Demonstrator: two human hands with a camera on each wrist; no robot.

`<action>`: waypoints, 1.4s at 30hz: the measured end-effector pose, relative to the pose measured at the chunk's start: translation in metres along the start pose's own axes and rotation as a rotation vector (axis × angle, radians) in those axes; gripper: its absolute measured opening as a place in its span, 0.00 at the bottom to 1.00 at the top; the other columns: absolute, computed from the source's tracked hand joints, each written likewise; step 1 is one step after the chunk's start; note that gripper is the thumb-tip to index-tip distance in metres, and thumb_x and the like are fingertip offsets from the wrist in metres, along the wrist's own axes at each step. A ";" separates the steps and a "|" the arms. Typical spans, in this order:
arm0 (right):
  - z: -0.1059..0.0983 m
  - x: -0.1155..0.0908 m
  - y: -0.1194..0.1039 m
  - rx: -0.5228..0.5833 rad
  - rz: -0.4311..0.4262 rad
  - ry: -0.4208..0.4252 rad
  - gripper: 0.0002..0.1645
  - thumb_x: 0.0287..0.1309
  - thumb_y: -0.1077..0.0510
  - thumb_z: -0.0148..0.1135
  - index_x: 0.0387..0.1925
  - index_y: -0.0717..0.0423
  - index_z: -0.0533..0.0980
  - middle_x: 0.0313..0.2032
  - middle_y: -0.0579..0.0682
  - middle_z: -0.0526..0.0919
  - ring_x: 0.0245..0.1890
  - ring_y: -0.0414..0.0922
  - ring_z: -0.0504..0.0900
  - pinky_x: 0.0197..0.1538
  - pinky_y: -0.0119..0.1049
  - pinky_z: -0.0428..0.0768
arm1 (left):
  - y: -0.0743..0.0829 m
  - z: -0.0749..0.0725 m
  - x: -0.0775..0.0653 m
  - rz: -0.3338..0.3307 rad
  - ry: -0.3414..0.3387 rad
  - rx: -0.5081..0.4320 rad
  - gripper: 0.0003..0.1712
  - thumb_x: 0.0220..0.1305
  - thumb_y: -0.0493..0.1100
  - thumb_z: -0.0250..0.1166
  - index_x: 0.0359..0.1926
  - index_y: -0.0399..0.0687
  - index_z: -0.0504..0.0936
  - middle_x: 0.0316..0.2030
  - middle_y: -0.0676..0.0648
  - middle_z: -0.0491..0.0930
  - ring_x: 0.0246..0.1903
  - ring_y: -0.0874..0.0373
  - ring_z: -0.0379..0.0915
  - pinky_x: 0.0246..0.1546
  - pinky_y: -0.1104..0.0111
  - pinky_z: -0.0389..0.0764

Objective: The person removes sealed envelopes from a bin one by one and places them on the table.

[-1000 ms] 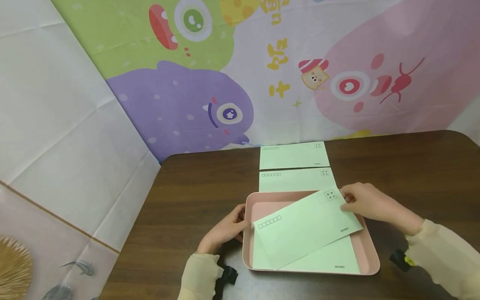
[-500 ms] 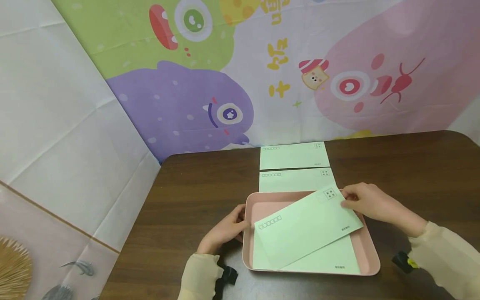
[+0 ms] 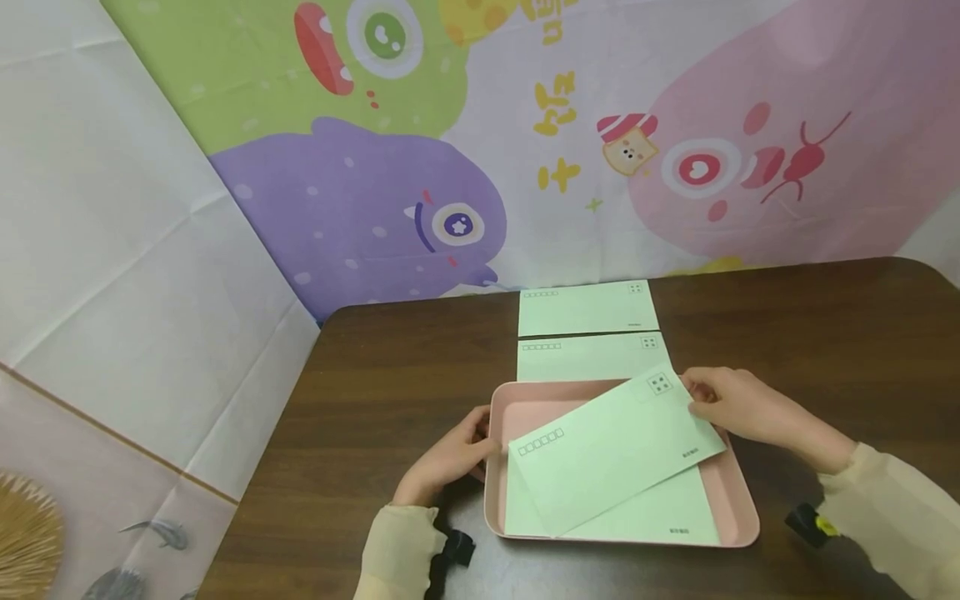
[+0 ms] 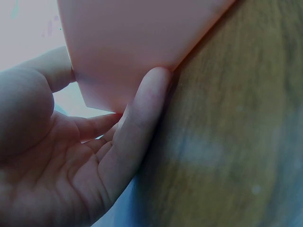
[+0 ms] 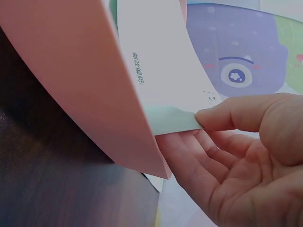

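A pale green envelope [image 3: 615, 454] lies slanted across the pink tray [image 3: 738, 521], its right end higher than its left. My right hand [image 3: 738, 406] pinches that end between thumb and fingers, as the right wrist view shows the thumb [image 5: 222, 113] on top of the paper. Under the slanted envelope, another pale green envelope [image 3: 645, 521] lies flat in the tray. At the tray's left side, my left hand [image 3: 450, 454] grips the wall, with its thumb at the rim. The left wrist view shows the fingers [image 4: 147, 104] against the tray's outer side.
Behind the tray, two more pale green envelopes lie in a column on the dark wooden table [image 3: 390, 367]: a far envelope [image 3: 585, 310] and a nearer envelope [image 3: 588, 358] partly hidden by the tray. A cartoon-printed cloth [image 3: 555, 142] hangs along the table's back edge.
The slanted envelope's right end has shifted up very slightly with my right hand. My left hand and the tray stay in place, and the head view has tilted a little.
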State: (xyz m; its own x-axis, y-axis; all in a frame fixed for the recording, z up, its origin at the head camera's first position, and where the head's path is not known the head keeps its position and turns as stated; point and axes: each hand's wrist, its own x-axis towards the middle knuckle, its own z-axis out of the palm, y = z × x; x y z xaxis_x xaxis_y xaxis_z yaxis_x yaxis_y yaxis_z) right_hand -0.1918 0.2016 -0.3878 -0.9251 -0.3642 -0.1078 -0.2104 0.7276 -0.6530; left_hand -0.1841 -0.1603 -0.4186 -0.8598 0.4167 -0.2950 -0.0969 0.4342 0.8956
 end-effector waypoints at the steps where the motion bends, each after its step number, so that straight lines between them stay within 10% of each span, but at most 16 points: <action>1: 0.000 0.000 0.000 0.004 0.000 -0.001 0.07 0.55 0.65 0.52 0.37 0.61 0.71 0.20 0.47 0.69 0.14 0.40 0.67 0.17 0.32 0.66 | -0.001 0.000 0.001 -0.001 0.002 0.005 0.31 0.58 0.39 0.53 0.63 0.39 0.58 0.39 0.42 0.68 0.31 0.57 0.72 0.28 0.62 0.80; 15: -0.006 -0.006 0.011 0.086 0.010 0.009 0.16 0.58 0.63 0.54 0.46 0.69 0.69 0.36 0.57 0.79 0.30 0.43 0.77 0.26 0.33 0.77 | -0.026 0.002 0.024 0.007 0.003 0.014 0.32 0.59 0.44 0.55 0.64 0.46 0.58 0.40 0.42 0.68 0.32 0.56 0.73 0.27 0.63 0.80; 27: -0.009 -0.010 0.013 0.266 0.011 -0.052 0.14 0.65 0.59 0.47 0.48 0.62 0.63 0.27 0.53 0.78 0.12 0.44 0.72 0.19 0.39 0.75 | -0.030 -0.002 0.019 -0.009 0.007 0.010 0.32 0.61 0.45 0.55 0.64 0.45 0.57 0.41 0.42 0.69 0.34 0.55 0.73 0.28 0.63 0.81; 42: -0.009 -0.014 0.022 0.335 -0.011 -0.010 0.16 0.65 0.64 0.43 0.53 0.65 0.59 0.30 0.56 0.77 0.15 0.42 0.72 0.18 0.39 0.75 | -0.029 -0.001 0.017 -0.001 0.007 0.003 0.32 0.58 0.43 0.55 0.64 0.45 0.57 0.40 0.42 0.68 0.33 0.56 0.72 0.27 0.62 0.80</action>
State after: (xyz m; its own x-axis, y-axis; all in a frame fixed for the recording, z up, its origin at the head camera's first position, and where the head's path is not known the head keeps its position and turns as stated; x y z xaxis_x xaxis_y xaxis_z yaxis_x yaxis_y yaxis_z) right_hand -0.1863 0.2278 -0.3936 -0.9199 -0.3776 -0.1058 -0.1028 0.4925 -0.8642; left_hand -0.1969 -0.1665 -0.4493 -0.8633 0.4103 -0.2938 -0.0967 0.4369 0.8943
